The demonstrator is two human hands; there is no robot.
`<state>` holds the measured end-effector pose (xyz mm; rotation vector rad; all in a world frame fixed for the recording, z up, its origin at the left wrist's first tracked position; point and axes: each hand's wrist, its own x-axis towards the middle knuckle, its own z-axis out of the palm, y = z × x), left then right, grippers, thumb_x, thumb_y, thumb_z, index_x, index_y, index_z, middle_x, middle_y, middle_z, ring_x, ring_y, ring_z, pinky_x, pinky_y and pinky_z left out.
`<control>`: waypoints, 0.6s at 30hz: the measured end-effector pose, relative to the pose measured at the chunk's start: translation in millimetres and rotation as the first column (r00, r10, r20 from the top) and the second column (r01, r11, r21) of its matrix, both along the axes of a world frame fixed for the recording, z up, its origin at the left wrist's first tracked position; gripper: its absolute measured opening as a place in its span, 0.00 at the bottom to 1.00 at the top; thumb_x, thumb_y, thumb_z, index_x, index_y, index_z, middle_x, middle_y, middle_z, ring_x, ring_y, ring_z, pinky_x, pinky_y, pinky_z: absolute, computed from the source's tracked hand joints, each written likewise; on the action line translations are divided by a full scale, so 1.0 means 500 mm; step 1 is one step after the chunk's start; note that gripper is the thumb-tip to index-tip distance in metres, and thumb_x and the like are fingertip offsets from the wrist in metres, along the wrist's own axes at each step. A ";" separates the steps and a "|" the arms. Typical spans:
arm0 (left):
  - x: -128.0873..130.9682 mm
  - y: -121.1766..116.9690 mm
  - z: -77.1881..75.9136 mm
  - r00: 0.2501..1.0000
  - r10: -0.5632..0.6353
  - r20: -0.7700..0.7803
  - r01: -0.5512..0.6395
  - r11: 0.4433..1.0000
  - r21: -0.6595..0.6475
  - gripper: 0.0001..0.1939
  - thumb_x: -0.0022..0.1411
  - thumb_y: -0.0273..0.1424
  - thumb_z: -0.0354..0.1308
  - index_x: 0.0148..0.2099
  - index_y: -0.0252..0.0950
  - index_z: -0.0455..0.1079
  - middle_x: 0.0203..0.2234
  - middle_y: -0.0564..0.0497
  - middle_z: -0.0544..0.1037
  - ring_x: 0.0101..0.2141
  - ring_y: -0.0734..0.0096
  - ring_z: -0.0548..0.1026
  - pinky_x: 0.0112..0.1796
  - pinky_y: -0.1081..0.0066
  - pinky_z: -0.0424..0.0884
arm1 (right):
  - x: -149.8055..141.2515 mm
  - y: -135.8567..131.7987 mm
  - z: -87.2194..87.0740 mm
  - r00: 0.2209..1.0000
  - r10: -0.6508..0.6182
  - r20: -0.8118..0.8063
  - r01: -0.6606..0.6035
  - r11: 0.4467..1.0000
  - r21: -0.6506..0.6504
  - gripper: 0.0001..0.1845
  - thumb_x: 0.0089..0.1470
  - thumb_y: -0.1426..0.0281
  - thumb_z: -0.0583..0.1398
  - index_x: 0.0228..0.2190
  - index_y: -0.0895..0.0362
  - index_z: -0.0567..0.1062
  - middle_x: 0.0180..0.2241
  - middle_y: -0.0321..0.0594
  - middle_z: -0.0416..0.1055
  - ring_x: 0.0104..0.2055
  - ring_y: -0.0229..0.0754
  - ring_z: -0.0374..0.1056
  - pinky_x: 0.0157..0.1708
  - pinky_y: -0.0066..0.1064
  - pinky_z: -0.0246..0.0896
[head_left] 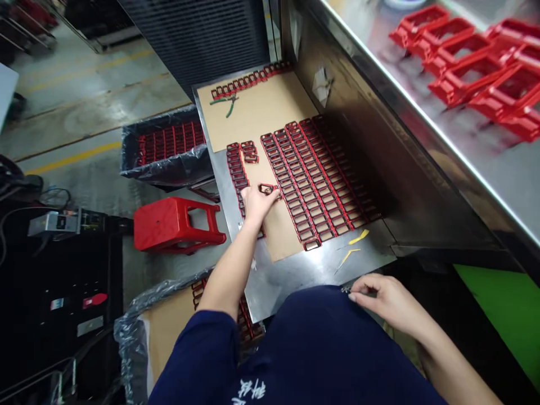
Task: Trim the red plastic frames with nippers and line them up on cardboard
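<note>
Red is everywhere on this bench, but 1 small red frame (pixel 267 189) matters: it sits pinched at the fingertips of the left hand (pixel 257 202), which reaches far out over the cardboard sheet (pixel 276 225) on the metal table (pixel 291 275). The fingers curl closed around the piece, so the hand is gripping, not spread. The frame lies at the far right tip of that hand, its long axis running roughly left to right, matching the frames in the packed rows (pixel 312 180) just to its right. It nearly touches the nearest of those rows; I cannot tell whether it rests on the cardboard or hangs just above it. A thinner column of frames (pixel 235 169) runs along the hand's left side.

The right hand (pixel 383 301) is well apart, back at the near edge of the table, fingers loosely bent over something small and metallic that I cannot make out. Yellow tweezers (pixel 358 238) lie between the 2 hands. The left hand is clearly the nearer one.
</note>
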<state>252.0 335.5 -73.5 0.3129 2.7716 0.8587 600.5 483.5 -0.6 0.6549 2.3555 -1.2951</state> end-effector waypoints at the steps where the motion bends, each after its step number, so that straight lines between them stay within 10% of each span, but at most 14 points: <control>1: -0.056 0.032 -0.005 0.999 0.037 -0.020 -0.038 0.998 -0.059 0.28 0.56 0.45 0.67 0.51 0.30 0.72 0.50 0.35 0.77 0.59 0.47 0.64 0.60 0.53 0.59 | 0.001 -0.010 -0.006 1.000 -0.023 -0.010 0.022 0.999 -0.037 0.15 0.57 0.56 0.61 0.30 0.53 0.80 0.31 0.37 0.75 0.34 0.44 0.72 0.35 0.32 0.63; 5: -0.195 0.112 -0.034 0.987 0.142 -0.080 -0.156 0.966 -0.207 0.29 0.54 0.42 0.68 0.50 0.24 0.71 0.55 0.25 0.71 0.60 0.37 0.60 0.61 0.45 0.50 | 0.018 -0.039 -0.013 0.993 -0.117 -0.028 0.113 0.989 -0.093 0.17 0.57 0.55 0.61 0.28 0.54 0.80 0.30 0.37 0.75 0.32 0.44 0.71 0.34 0.31 0.63; 10: -0.245 0.141 -0.057 0.966 0.214 -0.144 -0.248 0.923 -0.294 0.33 0.56 0.40 0.65 0.57 0.21 0.65 0.59 0.21 0.65 0.61 0.35 0.58 0.61 0.41 0.48 | 0.050 -0.026 -0.047 0.954 -0.297 0.026 0.298 0.950 -0.093 0.21 0.57 0.51 0.60 0.29 0.55 0.80 0.27 0.38 0.74 0.30 0.44 0.71 0.31 0.30 0.63; 15: -0.186 0.121 -0.021 0.959 0.197 -0.205 -0.248 0.933 -0.262 0.34 0.64 0.44 0.56 0.64 0.27 0.57 0.63 0.29 0.60 0.65 0.38 0.53 0.64 0.41 0.43 | 0.052 0.042 -0.143 0.726 -0.662 -0.184 0.687 0.691 0.226 0.30 0.53 0.43 0.59 0.35 0.58 0.77 0.29 0.44 0.75 0.30 0.47 0.71 0.30 0.33 0.65; 18: -0.066 0.040 -0.005 0.954 0.118 -0.277 -0.161 0.978 -0.137 0.28 0.64 0.45 0.54 0.61 0.36 0.65 0.62 0.38 0.65 0.66 0.45 0.54 0.66 0.46 0.42 | 0.039 0.090 -0.198 0.693 -0.650 -0.313 0.720 0.646 0.253 0.30 0.63 0.46 0.57 0.41 0.62 0.76 0.35 0.48 0.75 0.33 0.46 0.72 0.35 0.36 0.69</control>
